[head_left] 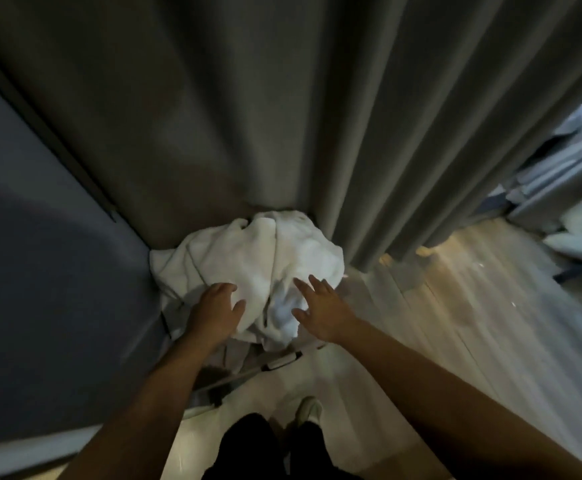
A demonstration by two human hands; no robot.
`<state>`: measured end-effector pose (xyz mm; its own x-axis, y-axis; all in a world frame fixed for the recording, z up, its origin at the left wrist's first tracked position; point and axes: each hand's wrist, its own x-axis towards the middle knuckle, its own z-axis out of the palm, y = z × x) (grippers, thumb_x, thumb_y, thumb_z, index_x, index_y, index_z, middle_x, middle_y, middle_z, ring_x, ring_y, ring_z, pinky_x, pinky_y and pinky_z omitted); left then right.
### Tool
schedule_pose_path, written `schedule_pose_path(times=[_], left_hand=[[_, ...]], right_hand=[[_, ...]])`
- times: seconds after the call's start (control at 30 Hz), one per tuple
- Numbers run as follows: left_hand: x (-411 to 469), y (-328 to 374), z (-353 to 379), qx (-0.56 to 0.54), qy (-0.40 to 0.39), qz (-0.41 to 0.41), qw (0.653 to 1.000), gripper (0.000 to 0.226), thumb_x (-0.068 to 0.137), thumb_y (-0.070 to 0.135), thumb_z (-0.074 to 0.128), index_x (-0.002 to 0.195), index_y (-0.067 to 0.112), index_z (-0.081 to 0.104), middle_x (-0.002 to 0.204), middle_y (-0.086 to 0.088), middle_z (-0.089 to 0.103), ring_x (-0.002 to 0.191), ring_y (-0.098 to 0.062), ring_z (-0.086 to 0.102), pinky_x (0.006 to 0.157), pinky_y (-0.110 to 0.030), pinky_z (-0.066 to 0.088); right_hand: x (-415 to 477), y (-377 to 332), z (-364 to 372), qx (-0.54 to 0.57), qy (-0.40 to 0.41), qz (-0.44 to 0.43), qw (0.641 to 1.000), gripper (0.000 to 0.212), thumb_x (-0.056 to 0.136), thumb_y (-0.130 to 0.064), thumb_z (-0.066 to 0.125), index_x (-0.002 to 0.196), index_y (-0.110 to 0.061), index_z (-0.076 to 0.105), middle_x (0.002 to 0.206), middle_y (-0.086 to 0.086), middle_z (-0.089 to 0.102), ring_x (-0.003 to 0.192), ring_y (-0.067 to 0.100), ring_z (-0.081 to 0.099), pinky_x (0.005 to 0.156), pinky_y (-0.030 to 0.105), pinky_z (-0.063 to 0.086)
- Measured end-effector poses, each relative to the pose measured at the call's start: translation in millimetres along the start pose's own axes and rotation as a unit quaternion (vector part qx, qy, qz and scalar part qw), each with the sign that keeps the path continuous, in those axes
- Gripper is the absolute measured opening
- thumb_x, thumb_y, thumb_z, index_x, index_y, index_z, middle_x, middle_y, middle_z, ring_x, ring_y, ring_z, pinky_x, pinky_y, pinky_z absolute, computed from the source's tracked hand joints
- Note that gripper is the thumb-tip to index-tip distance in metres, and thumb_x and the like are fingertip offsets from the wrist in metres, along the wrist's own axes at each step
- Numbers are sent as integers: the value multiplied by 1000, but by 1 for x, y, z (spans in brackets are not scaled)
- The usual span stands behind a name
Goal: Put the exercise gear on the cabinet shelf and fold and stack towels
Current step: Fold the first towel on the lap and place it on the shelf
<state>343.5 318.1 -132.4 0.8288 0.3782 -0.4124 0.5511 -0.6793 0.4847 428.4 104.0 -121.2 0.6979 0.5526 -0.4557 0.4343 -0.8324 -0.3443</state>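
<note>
Bare arms (438,386), black legwear (248,445), one pale shoe (308,410).
Looking down now: left hand (217,306) and right hand (320,306) are bare, the arms uncovered right to the frame's edge; the black legwear plain, the pale shoe whitish, round-toed, rather blurred.

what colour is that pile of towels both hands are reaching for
White. The towel pile shows plainly in the head view, heaped against the grey curtain.

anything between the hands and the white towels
Nothing visible. The left hand and right hand are both open right over the near edge of the white towel pile, with no object between; the curtain hangs behind it.
</note>
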Motion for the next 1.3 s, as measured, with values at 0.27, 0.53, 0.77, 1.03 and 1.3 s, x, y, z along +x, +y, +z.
schedule_pose_path(times=[0.27,0.53,0.77,1.03,1.3], left_hand=[[77,21,-6,28,38,-17,999,49,96,35,54,139,14,45,143,-6,45,131,-24,41,107,-36,33],[170,19,-25,69,-3,-13,998,69,89,33,64,148,16,32,152,-10,34,139,-28,31,111,-39,30],[176,-6,-31,68,-21,3,997,62,83,49,54,127,5,57,125,-16,59,116,-28,54,94,-37,43],[166,-4,-29,91,17,-40,995,50,87,27,60,134,19,45,136,-6,49,124,-27,48,96,-38,41],[128,40,-16,61,139,245,958,36,67,5,59,101,7,69,118,-14,62,110,-34,59,83,-42,48]], right_hand=[[90,9,-25,-17,-57,-34,998,70,98,-44,47,154,-31,7,163,5,4,149,30,8,117,52,19],[180,-7,-47,25,-25,-81,996,78,94,-37,56,155,-24,9,161,9,13,141,32,31,109,47,38],[211,-20,-43,-19,-39,-80,996,86,86,-36,66,153,-28,12,152,10,30,130,34,37,98,46,43],[207,-5,-31,104,-60,125,985,84,89,-33,64,151,-24,8,145,19,33,122,37,49,93,42,48],[191,8,-72,83,-20,87,993,34,96,-26,56,125,-9,56,122,15,60,113,30,56,96,37,46]])
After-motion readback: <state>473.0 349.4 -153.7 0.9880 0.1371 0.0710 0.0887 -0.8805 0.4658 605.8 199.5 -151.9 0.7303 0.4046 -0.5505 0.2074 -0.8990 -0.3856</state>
